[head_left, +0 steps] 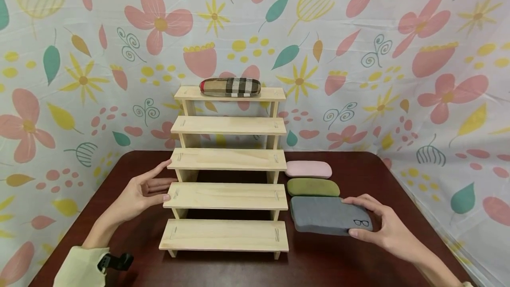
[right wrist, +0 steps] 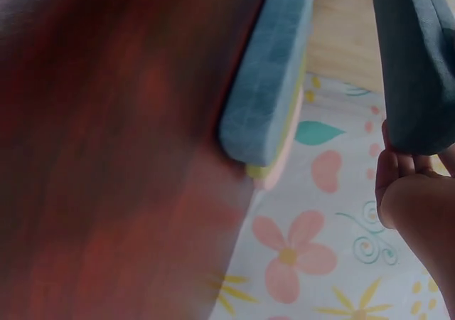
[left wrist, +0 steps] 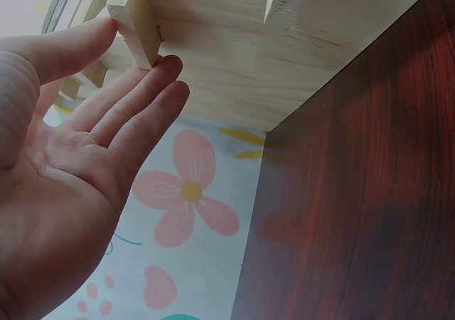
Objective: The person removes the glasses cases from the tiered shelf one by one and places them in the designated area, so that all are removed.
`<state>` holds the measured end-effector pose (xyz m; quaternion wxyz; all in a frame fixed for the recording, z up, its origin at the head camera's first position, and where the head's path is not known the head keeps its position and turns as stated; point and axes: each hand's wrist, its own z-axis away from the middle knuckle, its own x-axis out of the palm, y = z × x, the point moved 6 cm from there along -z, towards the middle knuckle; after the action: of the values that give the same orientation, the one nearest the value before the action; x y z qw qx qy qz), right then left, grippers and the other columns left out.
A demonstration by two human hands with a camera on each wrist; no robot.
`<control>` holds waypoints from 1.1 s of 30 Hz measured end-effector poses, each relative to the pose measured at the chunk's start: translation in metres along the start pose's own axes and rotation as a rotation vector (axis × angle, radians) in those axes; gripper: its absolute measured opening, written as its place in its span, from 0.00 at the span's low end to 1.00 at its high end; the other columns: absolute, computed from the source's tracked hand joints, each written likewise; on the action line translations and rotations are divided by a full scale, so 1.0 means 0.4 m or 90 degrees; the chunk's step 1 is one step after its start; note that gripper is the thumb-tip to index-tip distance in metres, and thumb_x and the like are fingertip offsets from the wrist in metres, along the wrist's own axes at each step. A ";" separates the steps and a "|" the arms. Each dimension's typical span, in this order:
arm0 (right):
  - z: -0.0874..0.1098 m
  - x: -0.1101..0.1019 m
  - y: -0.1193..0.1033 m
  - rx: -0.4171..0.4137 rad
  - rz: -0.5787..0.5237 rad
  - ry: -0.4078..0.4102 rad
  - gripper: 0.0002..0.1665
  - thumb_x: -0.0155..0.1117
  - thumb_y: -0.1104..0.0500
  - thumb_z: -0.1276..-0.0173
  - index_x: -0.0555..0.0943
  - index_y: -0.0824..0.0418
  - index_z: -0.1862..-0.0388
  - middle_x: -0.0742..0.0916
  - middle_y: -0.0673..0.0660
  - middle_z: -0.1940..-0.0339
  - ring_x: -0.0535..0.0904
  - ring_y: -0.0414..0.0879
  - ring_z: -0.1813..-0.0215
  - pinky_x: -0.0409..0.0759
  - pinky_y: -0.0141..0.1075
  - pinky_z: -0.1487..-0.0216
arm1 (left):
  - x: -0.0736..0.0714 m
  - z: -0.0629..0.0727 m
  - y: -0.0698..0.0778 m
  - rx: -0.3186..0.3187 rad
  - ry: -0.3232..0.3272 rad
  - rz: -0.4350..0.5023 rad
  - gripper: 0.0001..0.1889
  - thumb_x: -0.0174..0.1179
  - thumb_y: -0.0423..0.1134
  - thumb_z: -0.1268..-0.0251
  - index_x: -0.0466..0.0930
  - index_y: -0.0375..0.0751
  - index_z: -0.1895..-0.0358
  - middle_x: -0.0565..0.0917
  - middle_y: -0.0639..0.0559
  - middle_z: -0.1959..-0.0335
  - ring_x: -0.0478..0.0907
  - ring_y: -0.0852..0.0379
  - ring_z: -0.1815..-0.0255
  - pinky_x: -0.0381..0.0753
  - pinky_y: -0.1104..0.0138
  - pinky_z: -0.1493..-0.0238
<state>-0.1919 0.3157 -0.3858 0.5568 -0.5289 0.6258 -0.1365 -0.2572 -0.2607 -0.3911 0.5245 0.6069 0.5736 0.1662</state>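
Note:
A stepped wooden stand (head_left: 225,158) with several shelves faces me. My left hand (head_left: 133,196) is at its left side, thumb and fingers on either side of one shelf's end (left wrist: 133,32) and the index fingertip at the shelf above. My right hand (head_left: 382,225) holds a grey glasses case (head_left: 326,216), thumb on the near edge and fingers over the far one. A small glasses outline marks its corner. In the right wrist view this case (right wrist: 412,71) is apart from a blue case (right wrist: 263,85) on the table, which the held one mostly hides in the head view.
A green case (head_left: 312,187) and a pink case (head_left: 308,169) lie right of the stand. On its top shelf rests a plaid case (head_left: 231,87). The dark wooden table (head_left: 223,273) backs onto a flowered cloth (head_left: 239,25).

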 end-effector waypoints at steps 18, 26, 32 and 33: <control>0.059 0.043 0.085 0.049 0.004 -0.032 0.33 0.79 0.67 0.36 0.80 0.61 0.32 0.82 0.53 0.43 0.74 0.43 0.54 0.72 0.37 0.67 | 0.002 -0.004 -0.005 -0.003 -0.003 0.011 0.49 0.69 0.19 0.35 0.54 0.40 0.14 0.76 0.56 0.27 0.82 0.56 0.36 0.88 0.61 0.50; 0.061 0.060 0.102 0.057 -0.011 -0.048 0.32 0.78 0.66 0.35 0.79 0.63 0.32 0.81 0.54 0.44 0.73 0.44 0.58 0.71 0.39 0.71 | 0.000 -0.001 -0.006 -0.013 -0.001 0.015 0.48 0.69 0.19 0.35 0.55 0.42 0.14 0.78 0.54 0.28 0.82 0.56 0.36 0.88 0.60 0.51; 0.060 0.065 0.110 0.062 0.012 -0.047 0.33 0.80 0.64 0.35 0.80 0.60 0.32 0.81 0.54 0.44 0.74 0.43 0.53 0.71 0.35 0.63 | -0.002 -0.003 -0.004 -0.003 -0.001 0.012 0.49 0.68 0.19 0.35 0.54 0.41 0.14 0.77 0.56 0.27 0.82 0.55 0.36 0.88 0.61 0.51; 0.059 0.066 0.112 0.061 0.017 -0.048 0.33 0.80 0.63 0.35 0.80 0.60 0.32 0.81 0.54 0.44 0.75 0.42 0.52 0.72 0.33 0.61 | -0.002 -0.004 -0.003 -0.003 -0.001 0.009 0.49 0.68 0.19 0.35 0.54 0.41 0.14 0.77 0.52 0.27 0.82 0.55 0.36 0.88 0.61 0.51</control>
<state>-0.1900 0.3222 -0.4424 0.6064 -0.4978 0.6042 -0.1391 -0.2593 -0.2610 -0.3913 0.5251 0.6098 0.5684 0.1711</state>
